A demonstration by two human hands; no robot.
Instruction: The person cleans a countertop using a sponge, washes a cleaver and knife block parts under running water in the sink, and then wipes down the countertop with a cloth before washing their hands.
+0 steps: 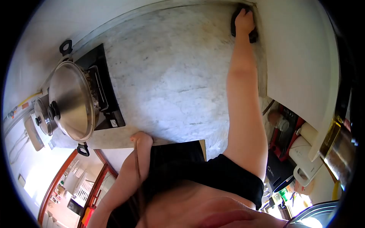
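My right arm reaches across the pale marbled countertop [171, 72] to its far right corner. There my right hand [245, 22] is closed on a dark, bunched black cloth [234, 28], which is pressed against the counter beside the wall. My left hand [142, 140] rests at the counter's front edge with its fingers curled in and no object visible in them. To the left of it, a large steel pan with a lid [74, 100] stands on a black portable stove [108, 87].
Behind the big pan is a smaller lidded pot [42, 116]. A white cabinet side [300, 57] borders the counter on the right. Below it are a red rack [287, 133] and a white electric kettle [304, 155]. A wood-framed doorway [57, 178] opens at lower left.
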